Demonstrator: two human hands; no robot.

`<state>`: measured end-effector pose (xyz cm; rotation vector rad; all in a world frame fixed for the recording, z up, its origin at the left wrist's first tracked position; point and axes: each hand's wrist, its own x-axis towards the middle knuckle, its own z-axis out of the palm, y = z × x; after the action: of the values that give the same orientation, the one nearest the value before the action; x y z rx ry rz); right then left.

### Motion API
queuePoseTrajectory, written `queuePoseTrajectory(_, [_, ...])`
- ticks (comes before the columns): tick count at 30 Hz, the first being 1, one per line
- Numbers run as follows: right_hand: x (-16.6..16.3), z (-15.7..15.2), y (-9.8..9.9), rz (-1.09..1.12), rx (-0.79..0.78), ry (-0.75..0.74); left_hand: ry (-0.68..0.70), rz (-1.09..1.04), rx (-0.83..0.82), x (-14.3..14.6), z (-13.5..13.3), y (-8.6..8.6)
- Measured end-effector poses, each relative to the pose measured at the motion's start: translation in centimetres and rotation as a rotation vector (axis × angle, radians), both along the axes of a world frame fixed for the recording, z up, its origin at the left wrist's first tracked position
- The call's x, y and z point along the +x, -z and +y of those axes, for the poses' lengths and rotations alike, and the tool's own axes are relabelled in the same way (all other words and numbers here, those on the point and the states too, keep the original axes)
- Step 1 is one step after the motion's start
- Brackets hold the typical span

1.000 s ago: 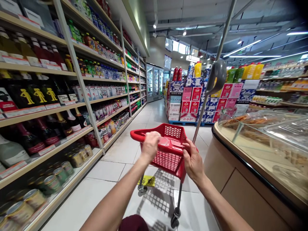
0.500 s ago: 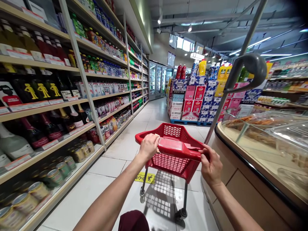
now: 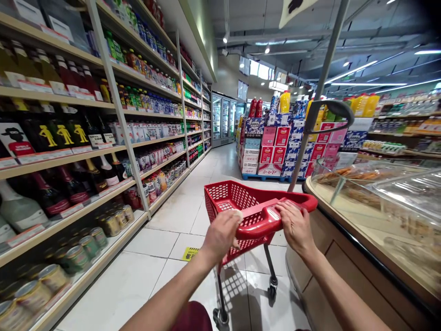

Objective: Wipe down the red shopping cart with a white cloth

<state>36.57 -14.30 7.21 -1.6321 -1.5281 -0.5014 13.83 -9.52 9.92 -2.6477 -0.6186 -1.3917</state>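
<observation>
A small red plastic shopping cart (image 3: 225,195) with a perforated basket stands in front of me, turned at an angle. My left hand (image 3: 222,236) is closed at the left end of its red handle (image 3: 262,225). Something pale and thin, perhaps a cloth or tissue, shows at its fingers. Over the right part of the handle, my right hand (image 3: 294,227) is closed with the fingers across the top. The cart's grey legs end in dark wheels (image 3: 272,293) on the tiled floor. No goods show in the visible part of the basket.
Shelves of bottles and cans (image 3: 79,250) run along the left. On the right stands a curved glass-topped food counter (image 3: 334,184), close to the cart. Stacked drink boxes (image 3: 272,154) stand ahead. A grey pole (image 3: 319,92) with a loop rises behind the cart. A yellow floor sticker (image 3: 190,253) lies left.
The cart has swung round, its basket now pointing further left and its handle end further right. My left hand has moved right and down; my right hand has shifted slightly left along the handle.
</observation>
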Motion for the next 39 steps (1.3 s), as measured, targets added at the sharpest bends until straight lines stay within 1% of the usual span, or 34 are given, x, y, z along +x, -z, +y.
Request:
queuePoseTrajectory(2, [0.1, -0.1, 0.2, 0.047, -0.009, 0.011, -0.031, -0.137, -0.099, 0.1, -0.1, 0.5])
queuePoseTrajectory(3, [0.0, -0.2, 0.3, 0.062, -0.013, 0.001, -0.013, -0.181, -0.125, 0.7, -0.4, 0.7])
queuePoseTrajectory(5, [-0.3, -0.7, 0.7, 0.077, 0.002, -0.048, 0.095, -0.204, -0.127, 2.6, -1.3, 0.9])
queuePoseTrajectory(7, [-0.3, -1.6, 1.1, 0.086, 0.049, -0.1, 0.245, -0.16, -0.099, 4.4, -1.8, 1.0])
queuePoseTrajectory(9, [0.0, -2.6, 1.3, 0.085, 0.095, -0.094, 0.365, -0.114, -0.078, 5.4, -1.4, 1.3])
queuePoseTrajectory(10, [0.1, -3.2, 1.2, 0.074, 0.103, -0.081, 0.39, -0.108, -0.085, 5.5, -0.9, 1.7])
queuePoseTrajectory(11, [0.1, -3.8, 1.2, 0.051, 0.099, -0.076, 0.382, -0.12, -0.105, 5.5, -0.2, 2.1])
queuePoseTrajectory(12, [0.0, -4.2, 1.1, 0.021, 0.087, -0.078, 0.34, -0.152, -0.137, 5.5, 0.5, 2.5])
queuePoseTrajectory(14, [-0.5, -4.8, 0.8, -0.039, 0.066, -0.085, 0.214, -0.22, -0.211, 5.7, 1.5, 3.4])
queuePoseTrajectory(15, [-0.7, -4.9, 0.7, -0.059, 0.059, -0.076, 0.173, -0.23, -0.233, 6.0, 1.6, 3.7])
queuePoseTrajectory(16, [-0.8, -4.9, 0.6, -0.07, 0.057, -0.05, 0.163, -0.218, -0.236, 6.6, 1.5, 3.9])
queuePoseTrajectory(19, [0.3, -4.8, 0.7, -0.07, 0.067, 0.06, 0.245, -0.109, -0.167, 8.7, 0.7, 4.1])
queuePoseTrajectory(21, [1.9, -5.0, 0.8, -0.077, 0.049, 0.115, 0.286, -0.016, -0.111, 9.0, 1.1, 4.5])
queuePoseTrajectory(22, [2.8, -5.1, 0.8, -0.086, 0.031, 0.134, 0.264, 0.022, -0.105, 8.6, 1.7, 4.9])
queuePoseTrajectory(24, [3.9, -5.5, 0.5, -0.113, 0.002, 0.166, 0.157, 0.061, -0.133, 7.0, 3.4, 5.9])
queuePoseTrajectory(25, [4.0, -5.6, 0.4, -0.132, -0.001, 0.185, 0.034, 0.03, -0.174, 6.1, 4.2, 6.5])
queuePoseTrajectory(27, [3.3, -5.3, 0.1, -0.182, 0.005, 0.212, -0.05, -0.007, -0.202, 5.1, 5.0, 7.5])
queuePoseTrajectory(28, [2.5, -4.9, 0.1, -0.213, -0.002, 0.205, -0.051, -0.008, -0.199, 5.2, 5.0, 7.8])
queuePoseTrajectory(31, [-0.1, -3.4, 0.5, -0.3, -0.087, 0.141, 0.05, 0.067, -0.124, 6.7, 3.6, 8.5])
queuePoseTrajectory(33, [-0.8, -2.7, 1.2, -0.336, -0.14, 0.138, 0.114, 0.139, -0.075, 7.0, 3.2, 8.7])
queuePoseTrajectory(34, [-0.7, -2.5, 1.7, -0.352, -0.154, 0.144, 0.108, 0.161, -0.076, 6.5, 3.4, 8.9])
queuePoseTrajectory(35, [-0.4, -2.4, 2.1, -0.366, -0.162, 0.15, 0.072, 0.172, -0.096, 5.8, 3.8, 9.2])
queuePoseTrajectory(37, [0.4, -2.4, 2.8, -0.385, -0.167, 0.165, -0.067, 0.15, -0.162, 4.1, 4.8, 9.8])
queuePoseTrajectory(38, [0.7, -2.4, 3.0, -0.388, -0.168, 0.178, -0.137, 0.125, -0.188, 3.5, 5.1, 10.3])
queuePoseTrajectory(39, [0.8, -2.4, 3.2, -0.39, -0.171, 0.191, -0.168, 0.11, -0.191, 3.3, 5.1, 10.7])
